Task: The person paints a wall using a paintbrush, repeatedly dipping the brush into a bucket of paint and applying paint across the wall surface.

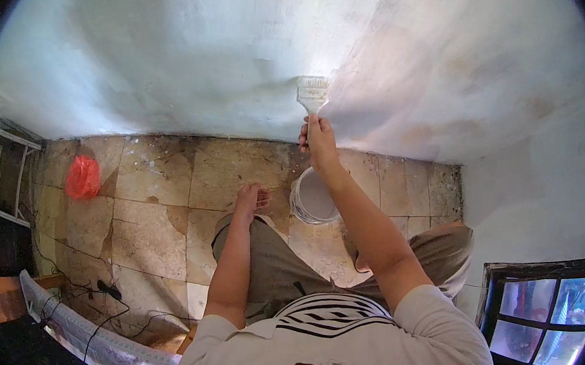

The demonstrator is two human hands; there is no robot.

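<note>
My right hand (320,140) grips the handle of a wide flat paintbrush (313,90), bristles pointing up toward the wall. The bristles appear to be against the pale painted wall (221,43), which shows streaks and darker patches. Below that forearm, a white paint bucket (295,198) rests on the tiled floor, its right side partly covered by the arm. Pale grey-white paint shows inside it. My left hand (254,199) hangs by my left knee with nothing in it, fingers loosely curled and apart from the bucket.
A red plastic bag (83,177) lies on the stained floor tiles (149,242) to the left. Black cables (110,291) trail near a padded board-like item (62,324). A white metal rack (6,171) stands far left. On the right is a dark-framed window (543,317).
</note>
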